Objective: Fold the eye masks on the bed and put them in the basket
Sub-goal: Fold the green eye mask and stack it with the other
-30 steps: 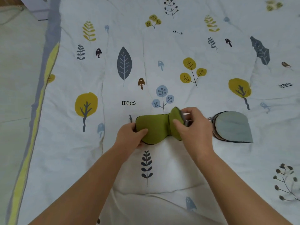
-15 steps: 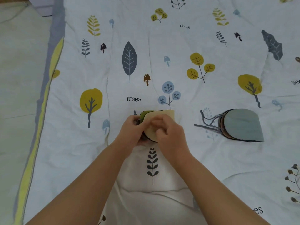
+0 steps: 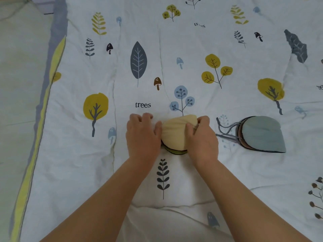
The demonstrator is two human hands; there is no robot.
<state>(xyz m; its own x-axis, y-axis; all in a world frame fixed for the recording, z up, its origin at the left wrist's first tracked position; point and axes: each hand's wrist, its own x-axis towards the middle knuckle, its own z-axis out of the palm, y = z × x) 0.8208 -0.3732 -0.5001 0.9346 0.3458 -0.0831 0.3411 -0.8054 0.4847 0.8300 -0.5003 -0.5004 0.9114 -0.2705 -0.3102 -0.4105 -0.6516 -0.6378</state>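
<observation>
Tree-print quilt (image 3: 192,49); pale floor (image 3: 17,84)

hands (image 3: 174,137) pinch folded eye mask (image 3: 176,133) | folded stack (image 3: 262,134) beside

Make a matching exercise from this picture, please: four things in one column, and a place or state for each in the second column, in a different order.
Things:
1. folded eye mask
2. grey-blue eye mask
3. left hand
4. right hand

Places or states:
A. lies alone to the right, straps trailing to its left
B. grips the right edge of the folded eye mask
C. beige side up, green edge showing below, between both hands
D. rests at the left edge of the folded eye mask, below the word "trees"

Pairs: 1-C, 2-A, 3-D, 4-B
</observation>
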